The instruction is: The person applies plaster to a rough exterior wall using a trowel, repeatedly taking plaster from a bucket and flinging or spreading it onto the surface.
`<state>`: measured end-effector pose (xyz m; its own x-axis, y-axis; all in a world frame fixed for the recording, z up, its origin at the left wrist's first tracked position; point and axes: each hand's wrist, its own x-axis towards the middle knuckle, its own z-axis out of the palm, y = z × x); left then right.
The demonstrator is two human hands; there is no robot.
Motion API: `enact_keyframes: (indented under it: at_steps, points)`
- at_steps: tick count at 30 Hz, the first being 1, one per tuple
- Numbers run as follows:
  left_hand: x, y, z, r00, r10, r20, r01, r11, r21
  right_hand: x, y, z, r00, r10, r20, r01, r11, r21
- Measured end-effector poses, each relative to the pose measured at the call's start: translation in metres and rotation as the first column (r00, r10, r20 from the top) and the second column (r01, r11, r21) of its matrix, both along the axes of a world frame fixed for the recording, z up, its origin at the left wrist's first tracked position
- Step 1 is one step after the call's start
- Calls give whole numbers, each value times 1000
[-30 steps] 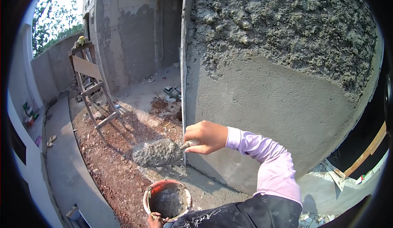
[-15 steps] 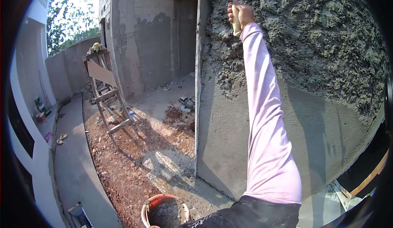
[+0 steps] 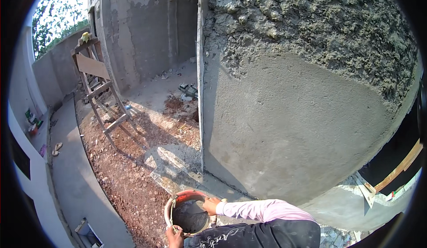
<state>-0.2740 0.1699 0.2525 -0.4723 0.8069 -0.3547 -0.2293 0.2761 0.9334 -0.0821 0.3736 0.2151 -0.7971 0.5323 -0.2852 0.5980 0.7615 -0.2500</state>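
Note:
An orange bucket (image 3: 190,193) with grey wet mortar (image 3: 189,217) inside stands low in front of me. My left hand (image 3: 175,236) is closed at the bucket's near left rim, where a cord handle (image 3: 171,212) runs up the side. Over the bucket's right side, my right hand (image 3: 211,206) grips a trowel. Its pale handle end shows behind the hand, and its blade dips toward the mortar, partly hidden. To the right rises a wall (image 3: 284,128), smooth grey below, with rough, lumpy mortar (image 3: 320,30) covering its upper part.
A wooden trestle (image 3: 102,87) with a yellow thing on top stands on reddish soil at the left. A straight upright batten (image 3: 200,79) edges the wall. Beyond the soil runs a concrete path (image 3: 75,159) with sandals (image 3: 57,148). Timber pieces (image 3: 400,165) lean at the far right.
My right hand has come down from the rough upper wall into the bucket, with the trowel. My left hand now shows more fully at the rim. The view has shifted right and down.

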Motion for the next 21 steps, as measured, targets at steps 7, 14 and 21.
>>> enact_keyframes:
  at_steps: [7,14,21]
  points:
    - [8,3,-20,997,-53,61,46,991,123,6,11,-13,944,313,-101,-307,949,74]
    - [12,7,1,993,-110,-32,112,990,85,-2,10,-53,936,351,11,-349,934,-70]
    - [4,3,-17,987,-26,162,16,998,63,27,2,-41,960,54,-273,-163,906,-391]
